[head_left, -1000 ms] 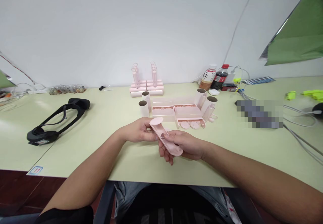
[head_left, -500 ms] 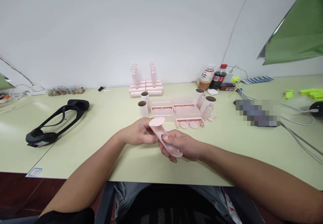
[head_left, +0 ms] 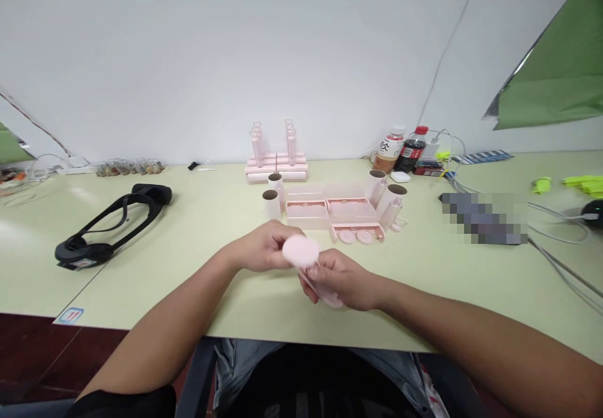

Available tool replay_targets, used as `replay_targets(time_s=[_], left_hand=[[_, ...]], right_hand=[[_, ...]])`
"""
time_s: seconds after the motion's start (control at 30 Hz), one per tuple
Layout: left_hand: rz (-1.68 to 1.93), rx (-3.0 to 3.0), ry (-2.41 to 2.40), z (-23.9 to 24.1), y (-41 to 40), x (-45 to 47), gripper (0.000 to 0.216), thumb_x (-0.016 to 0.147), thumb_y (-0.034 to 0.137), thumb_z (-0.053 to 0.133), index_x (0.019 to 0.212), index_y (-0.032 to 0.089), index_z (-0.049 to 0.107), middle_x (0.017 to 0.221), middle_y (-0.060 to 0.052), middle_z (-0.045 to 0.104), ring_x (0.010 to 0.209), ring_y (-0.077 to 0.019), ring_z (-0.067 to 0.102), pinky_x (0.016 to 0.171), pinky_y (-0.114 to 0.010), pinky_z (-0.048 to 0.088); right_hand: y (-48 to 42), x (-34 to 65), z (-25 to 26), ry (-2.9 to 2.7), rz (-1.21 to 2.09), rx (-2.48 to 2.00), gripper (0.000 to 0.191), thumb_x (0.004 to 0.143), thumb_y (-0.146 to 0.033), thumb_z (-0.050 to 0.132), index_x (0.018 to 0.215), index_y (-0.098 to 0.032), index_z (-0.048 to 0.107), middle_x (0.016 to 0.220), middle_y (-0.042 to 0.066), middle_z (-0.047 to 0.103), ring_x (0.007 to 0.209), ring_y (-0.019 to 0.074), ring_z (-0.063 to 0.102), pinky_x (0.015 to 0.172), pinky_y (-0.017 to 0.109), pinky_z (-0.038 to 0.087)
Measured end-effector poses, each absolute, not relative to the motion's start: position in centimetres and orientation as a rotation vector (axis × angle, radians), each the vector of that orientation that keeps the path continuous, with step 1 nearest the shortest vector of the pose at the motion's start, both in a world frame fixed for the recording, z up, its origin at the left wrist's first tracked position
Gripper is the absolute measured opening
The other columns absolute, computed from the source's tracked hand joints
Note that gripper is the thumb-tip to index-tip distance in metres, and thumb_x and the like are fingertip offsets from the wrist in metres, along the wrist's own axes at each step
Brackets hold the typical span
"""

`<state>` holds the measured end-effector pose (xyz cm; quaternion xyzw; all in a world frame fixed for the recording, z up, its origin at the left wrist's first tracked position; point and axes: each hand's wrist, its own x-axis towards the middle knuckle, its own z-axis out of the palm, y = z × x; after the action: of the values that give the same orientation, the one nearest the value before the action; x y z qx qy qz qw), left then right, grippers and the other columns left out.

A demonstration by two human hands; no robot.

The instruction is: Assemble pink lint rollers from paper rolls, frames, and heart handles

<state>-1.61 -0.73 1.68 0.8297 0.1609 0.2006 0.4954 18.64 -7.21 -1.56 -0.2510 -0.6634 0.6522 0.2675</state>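
A pale pink plastic part (head_left: 301, 252), a half-round trough with a flat round end, is held above the table's front half. My right hand (head_left: 346, 280) wraps its lower end, thumb pressing inside the trough. My left hand (head_left: 264, 246) is closed at the round end, fingers partly hidden behind it. Past my hands lie pink open-topped housings (head_left: 306, 217) and a pink tray-like piece with two round discs (head_left: 347, 236) in front. White cardboard tubes with brown insides (head_left: 271, 205) stand at the left, and more tubes (head_left: 392, 201) stand at the right beside clear pinkish cylinders.
Pink rollers with upright heart-topped tubes (head_left: 277, 173) stand near the wall. Two drink bottles (head_left: 391, 148), cables, and a blurred dark object (head_left: 485, 218) are at the right. A black headset strap frame (head_left: 113, 226) lies at the left, with bagged small items (head_left: 129, 166) behind.
The pink part has turned so its round end faces me more and its trough shows less. Both hands stay on it. The whole view has shifted slightly.
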Motion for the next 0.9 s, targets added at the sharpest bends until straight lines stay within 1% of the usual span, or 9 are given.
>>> replay_targets(time_s=[0.17, 0.27, 0.37, 0.43, 0.53, 0.6, 0.67, 0.8, 0.9], left_hand=[[0.82, 1.953, 0.61, 1.8, 0.3, -3.5, 0.026, 0.079, 0.038, 0.066, 0.092, 0.016, 0.063, 0.062, 0.004, 0.051, 0.052, -0.007, 0.041, 0.051, -0.021, 0.035], [0.589, 1.88, 0.564, 2.5, 0.3, -3.9, 0.035, 0.078, 0.045, 0.067, 0.097, 0.016, 0.062, 0.059, 0.006, 0.044, 0.048, -0.0066, 0.036, 0.047, -0.021, 0.03], [0.285, 1.964, 0.628, 2.9, 0.1, -3.4, 0.032, 0.077, 0.042, 0.069, 0.095, 0.016, 0.065, 0.058, 0.007, 0.04, 0.05, -0.0065, 0.035, 0.048, -0.021, 0.028], [0.168, 2.015, 0.719, 3.0, -0.2, -3.0, 0.034, 0.076, 0.041, 0.07, 0.099, 0.017, 0.065, 0.057, 0.007, 0.042, 0.05, -0.0069, 0.036, 0.049, -0.02, 0.028], [0.065, 2.051, 0.832, 3.1, -0.4, -2.6, 0.035, 0.074, 0.04, 0.07, 0.102, 0.019, 0.066, 0.06, 0.005, 0.053, 0.051, -0.0084, 0.043, 0.05, -0.021, 0.031], [0.021, 2.068, 0.861, 3.2, -0.3, -2.8, 0.029, 0.074, 0.037, 0.069, 0.097, 0.019, 0.069, 0.064, 0.003, 0.059, 0.054, -0.0096, 0.047, 0.051, -0.021, 0.033], [0.033, 2.082, 0.892, 3.3, -0.2, -3.1, 0.021, 0.074, 0.032, 0.065, 0.089, 0.018, 0.071, 0.067, 0.001, 0.062, 0.058, -0.0104, 0.05, 0.053, -0.021, 0.034], [0.221, 2.101, 1.064, 3.0, 0.4, -3.5, 0.019, 0.075, 0.028, 0.058, 0.081, 0.017, 0.071, 0.066, 0.001, 0.064, 0.054, -0.0092, 0.044, 0.049, -0.021, 0.029], [0.347, 2.126, 1.196, 2.4, 0.7, -3.4, 0.02, 0.076, 0.031, 0.055, 0.077, 0.017, 0.07, 0.064, 0.001, 0.061, 0.05, -0.0085, 0.039, 0.047, -0.022, 0.027]], right_hand=[[-7.4, 19.3, -0.7, -2.07, 1.616, -0.84, 0.049, 0.098, -0.054, 0.036, 0.072, -0.017, 0.055, 0.059, -0.003, 0.049, 0.051, 0.0088, 0.044, 0.052, 0.022, 0.034], [-6.7, 19.4, -1.3, -2.212, 1.327, -1.151, 0.041, 0.095, -0.047, 0.044, 0.068, -0.017, 0.053, 0.059, -0.003, 0.048, 0.054, 0.0101, 0.044, 0.052, 0.023, 0.031], [-6.0, 19.4, -2.0, -2.232, 1.076, -1.368, 0.035, 0.089, -0.041, 0.052, 0.062, -0.018, 0.048, 0.058, -0.003, 0.047, 0.055, 0.0102, 0.04, 0.051, 0.024, 0.025], [-5.9, 19.4, -2.1, -2.177, 1.017, -1.423, 0.032, 0.085, -0.038, 0.056, 0.062, -0.018, 0.047, 0.059, -0.003, 0.049, 0.056, 0.0106, 0.041, 0.052, 0.024, 0.025], [-5.8, 19.6, -1.8, -2.079, 0.978, -1.436, 0.019, 0.08, -0.032, 0.057, 0.067, -0.018, 0.055, 0.065, -0.002, 0.056, 0.061, 0.0128, 0.048, 0.055, 0.025, 0.03], [-5.7, 19.8, -1.5, -2.024, 0.968, -1.435, 0.012, 0.079, -0.029, 0.057, 0.074, -0.018, 0.061, 0.07, 0.0, 0.06, 0.066, 0.0147, 0.052, 0.058, 0.026, 0.033], [-5.5, 20.0, -1.4, -1.947, 0.952, -1.413, 0.013, 0.079, -0.03, 0.058, 0.084, -0.019, 0.064, 0.075, 0.0, 0.062, 0.068, 0.0158, 0.054, 0.059, 0.027, 0.036], [-5.4, 20.7, -1.0, -1.668, 0.841, -1.365, 0.029, 0.084, -0.043, 0.056, 0.104, -0.021, 0.055, 0.066, -0.003, 0.051, 0.059, 0.0151, 0.048, 0.057, 0.028, 0.037], [-5.7, 21.2, -0.5, -1.567, 0.526, -1.221, 0.02, 0.085, -0.04, 0.056, 0.095, -0.023, 0.051, 0.071, -0.001, 0.05, 0.064, 0.0159, 0.048, 0.061, 0.03, 0.04]])
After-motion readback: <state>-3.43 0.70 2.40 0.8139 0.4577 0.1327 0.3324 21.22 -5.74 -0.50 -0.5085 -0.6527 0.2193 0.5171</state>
